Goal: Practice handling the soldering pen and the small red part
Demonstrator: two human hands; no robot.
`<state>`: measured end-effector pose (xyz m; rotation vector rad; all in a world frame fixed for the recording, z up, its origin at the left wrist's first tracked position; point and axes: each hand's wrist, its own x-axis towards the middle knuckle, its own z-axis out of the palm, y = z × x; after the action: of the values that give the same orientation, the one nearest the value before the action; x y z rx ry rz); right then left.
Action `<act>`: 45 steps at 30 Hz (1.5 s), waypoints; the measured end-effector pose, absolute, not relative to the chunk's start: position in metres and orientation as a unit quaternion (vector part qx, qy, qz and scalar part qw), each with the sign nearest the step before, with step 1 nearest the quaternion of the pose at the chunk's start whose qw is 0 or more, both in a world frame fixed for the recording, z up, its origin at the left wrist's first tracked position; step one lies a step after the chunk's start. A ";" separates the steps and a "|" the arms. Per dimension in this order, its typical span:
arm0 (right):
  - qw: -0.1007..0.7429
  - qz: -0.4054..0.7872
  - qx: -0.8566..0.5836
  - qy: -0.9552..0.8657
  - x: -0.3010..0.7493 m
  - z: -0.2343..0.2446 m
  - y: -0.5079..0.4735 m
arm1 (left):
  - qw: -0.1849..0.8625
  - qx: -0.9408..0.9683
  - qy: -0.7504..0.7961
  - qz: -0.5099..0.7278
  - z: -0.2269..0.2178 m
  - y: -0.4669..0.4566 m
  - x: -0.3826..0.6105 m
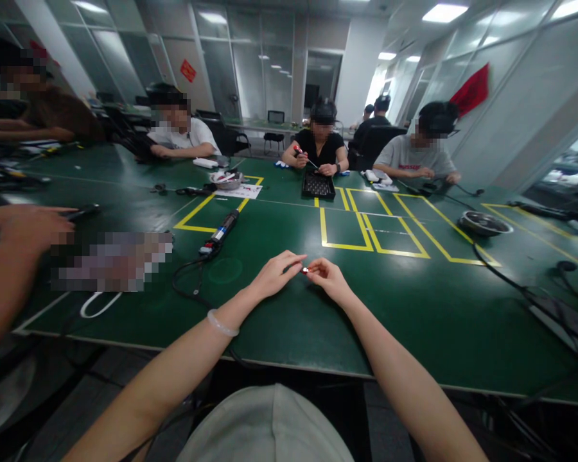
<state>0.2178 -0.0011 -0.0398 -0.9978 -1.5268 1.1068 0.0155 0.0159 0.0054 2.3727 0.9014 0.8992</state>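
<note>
My left hand [275,274] and my right hand [326,276] meet above the green table [404,301], fingertips almost touching. Both pinch a tiny part with a red and white glint [304,269] held between them. It is too small to name. A pale bangle [221,325] circles my left wrist. An electric screwdriver [222,229] lies on the table to the upper left of my hands, its black cable looping toward me.
Yellow tape outlines [361,228] mark the table ahead. A black parts tray [318,185] sits in front of a seated person opposite. A metal bowl [484,222] and cables lie right. Another person's arm and hand [26,224] reach in at left. Several people sit around the table.
</note>
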 end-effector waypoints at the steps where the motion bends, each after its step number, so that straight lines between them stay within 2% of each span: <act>1: 0.481 0.455 -0.414 -0.625 0.218 -0.040 -0.001 | 0.213 0.855 0.338 0.330 0.007 0.020 0.011; 3: 0.476 0.458 -0.420 -0.622 0.218 -0.041 -0.001 | 0.170 0.849 0.379 0.325 0.011 0.031 -0.002; 6: 0.474 0.460 -0.419 -0.623 0.218 -0.041 -0.001 | 0.042 0.823 0.491 0.281 0.013 0.055 -0.035; 8: 0.475 0.459 -0.414 -0.626 0.218 -0.041 -0.001 | -0.048 0.774 0.580 0.250 0.012 0.069 -0.064; 10: 0.474 0.461 -0.411 -0.628 0.218 -0.041 -0.001 | -0.093 0.714 0.660 0.214 0.010 0.079 -0.095; 15: 0.460 0.464 -0.415 -0.633 0.217 -0.041 -0.001 | -0.009 0.650 0.756 0.078 0.005 0.088 -0.144; 23: 0.463 0.468 -0.412 -0.630 0.217 -0.042 -0.001 | -0.021 0.664 0.744 0.074 0.006 0.085 -0.137; 29: 0.462 0.463 -0.409 -0.636 0.217 -0.045 0.001 | -0.065 0.686 0.721 0.068 0.005 0.060 -0.092; 35: 0.461 0.448 -0.419 -0.641 0.216 -0.042 -0.001 | -0.054 0.752 0.654 0.060 0.005 0.036 -0.039; 45: 0.443 0.278 -0.479 -0.705 0.219 -0.034 -0.005 | 0.006 0.819 0.568 0.086 -0.004 0.007 0.013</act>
<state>0.2186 -0.0048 -0.0344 -1.1887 -1.7471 0.6890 0.0130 0.0068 -0.0042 2.5625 1.7777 0.2691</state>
